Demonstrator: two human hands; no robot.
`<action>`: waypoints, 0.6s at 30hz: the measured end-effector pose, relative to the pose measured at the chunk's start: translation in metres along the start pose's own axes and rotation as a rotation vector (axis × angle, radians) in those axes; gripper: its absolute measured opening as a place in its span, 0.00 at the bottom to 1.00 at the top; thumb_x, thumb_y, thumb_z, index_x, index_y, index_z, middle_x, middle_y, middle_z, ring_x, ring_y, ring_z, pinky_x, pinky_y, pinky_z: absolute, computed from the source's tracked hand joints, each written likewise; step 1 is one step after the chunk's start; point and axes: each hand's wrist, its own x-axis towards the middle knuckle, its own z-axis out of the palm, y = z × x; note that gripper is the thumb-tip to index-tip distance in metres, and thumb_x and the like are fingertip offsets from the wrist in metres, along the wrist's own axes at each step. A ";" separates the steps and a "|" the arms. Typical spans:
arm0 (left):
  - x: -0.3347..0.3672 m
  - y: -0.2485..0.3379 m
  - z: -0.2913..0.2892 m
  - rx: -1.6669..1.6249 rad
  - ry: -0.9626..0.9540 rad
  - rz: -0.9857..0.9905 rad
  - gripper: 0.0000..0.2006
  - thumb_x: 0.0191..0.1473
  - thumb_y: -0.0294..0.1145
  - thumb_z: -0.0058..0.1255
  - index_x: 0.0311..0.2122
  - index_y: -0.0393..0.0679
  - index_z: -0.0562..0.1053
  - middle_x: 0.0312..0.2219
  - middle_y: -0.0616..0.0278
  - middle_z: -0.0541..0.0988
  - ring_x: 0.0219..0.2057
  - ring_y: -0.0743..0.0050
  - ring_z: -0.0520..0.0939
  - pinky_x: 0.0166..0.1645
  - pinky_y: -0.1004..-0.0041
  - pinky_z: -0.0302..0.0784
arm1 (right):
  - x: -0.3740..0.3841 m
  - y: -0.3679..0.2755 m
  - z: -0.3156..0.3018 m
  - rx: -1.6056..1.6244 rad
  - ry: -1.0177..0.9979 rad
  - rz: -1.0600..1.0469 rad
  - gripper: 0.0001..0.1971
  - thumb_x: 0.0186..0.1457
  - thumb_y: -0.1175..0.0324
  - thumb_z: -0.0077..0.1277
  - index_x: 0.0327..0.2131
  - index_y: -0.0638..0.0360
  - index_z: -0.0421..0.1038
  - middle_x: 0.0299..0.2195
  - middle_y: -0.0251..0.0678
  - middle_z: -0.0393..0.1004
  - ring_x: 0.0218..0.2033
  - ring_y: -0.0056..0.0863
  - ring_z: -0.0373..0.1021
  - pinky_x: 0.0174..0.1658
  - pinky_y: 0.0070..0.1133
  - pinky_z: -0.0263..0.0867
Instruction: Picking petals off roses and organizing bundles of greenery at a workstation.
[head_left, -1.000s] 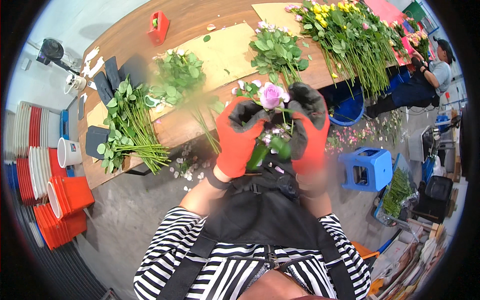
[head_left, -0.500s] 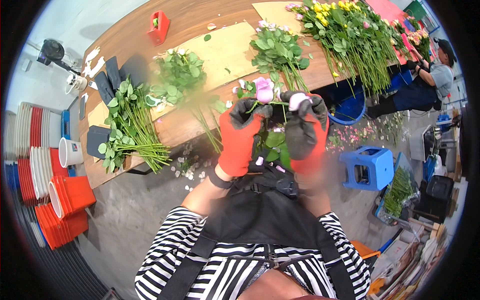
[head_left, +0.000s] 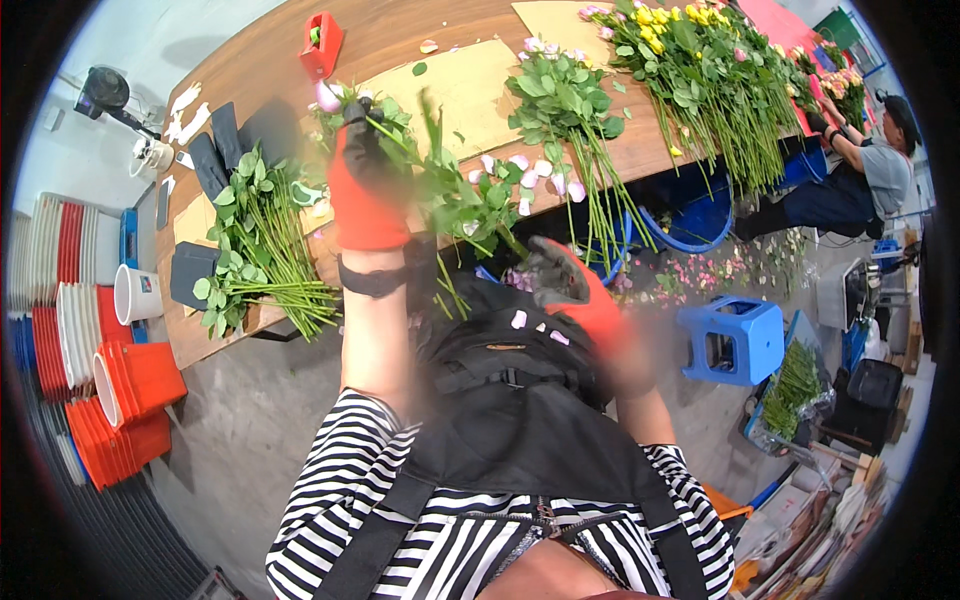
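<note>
Altogether, we counted one lilac rose (head_left: 327, 97), three petals (head_left: 519, 320) on the apron (head_left: 530, 450) and one tape dispenser (head_left: 322, 45) on the bench (head_left: 400, 40). Our left hand (head_left: 372, 185) was extended forward, fingers wrapped around the rose's stem (head_left: 396, 143) above the bench; our right hand (head_left: 580, 295) hung lower, fingers half bent, any hold unclear.

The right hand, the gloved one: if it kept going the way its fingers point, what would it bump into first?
Probably the leafy green stems just ahead and to the left of the right hand, though depth is hard to judge here.
</note>
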 end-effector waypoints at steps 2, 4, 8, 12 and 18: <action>-0.012 -0.019 -0.002 -0.332 -0.185 -0.434 0.08 0.58 0.32 0.44 0.39 0.41 0.70 0.22 0.68 0.72 0.22 0.75 0.72 0.26 0.76 0.69 | 0.008 -0.004 0.006 -0.645 0.298 -0.332 0.37 0.37 0.65 0.68 0.53 0.59 0.64 0.48 0.40 0.67 0.48 0.37 0.66 0.50 0.31 0.63; -0.002 0.010 -0.004 -1.054 -0.024 -0.925 0.09 0.63 0.37 0.39 0.39 0.45 0.69 0.21 0.75 0.67 0.20 0.84 0.66 0.23 0.82 0.62 | 0.018 -0.001 0.013 -0.582 0.367 -0.269 0.37 0.36 0.63 0.69 0.52 0.60 0.64 0.47 0.40 0.67 0.47 0.38 0.66 0.49 0.31 0.62; -0.009 -0.039 -0.007 -1.361 -0.139 -0.848 0.12 0.58 0.33 0.49 0.46 0.40 0.71 0.32 0.67 0.76 0.28 0.78 0.73 0.34 0.78 0.71 | 0.028 -0.002 0.026 -0.632 0.636 -0.395 0.36 0.39 0.58 0.68 0.51 0.61 0.63 0.45 0.41 0.67 0.46 0.39 0.65 0.49 0.32 0.60; -0.003 -0.014 -0.001 -0.446 -0.247 -0.425 0.15 0.50 0.26 0.52 0.45 0.39 0.70 0.34 0.64 0.78 0.34 0.73 0.77 0.40 0.76 0.73 | 0.035 0.014 0.022 -0.626 0.448 -0.463 0.40 0.44 0.58 0.65 0.58 0.62 0.57 0.53 0.45 0.63 0.50 0.33 0.64 0.50 0.31 0.60; -0.006 -0.041 0.026 -0.245 -0.159 -0.430 0.14 0.52 0.33 0.53 0.44 0.42 0.71 0.36 0.61 0.79 0.39 0.72 0.79 0.44 0.73 0.75 | 0.018 -0.012 0.002 0.512 -0.286 0.188 0.31 0.52 0.76 0.49 0.61 0.61 0.56 0.45 0.38 0.74 0.39 0.21 0.71 0.46 0.21 0.66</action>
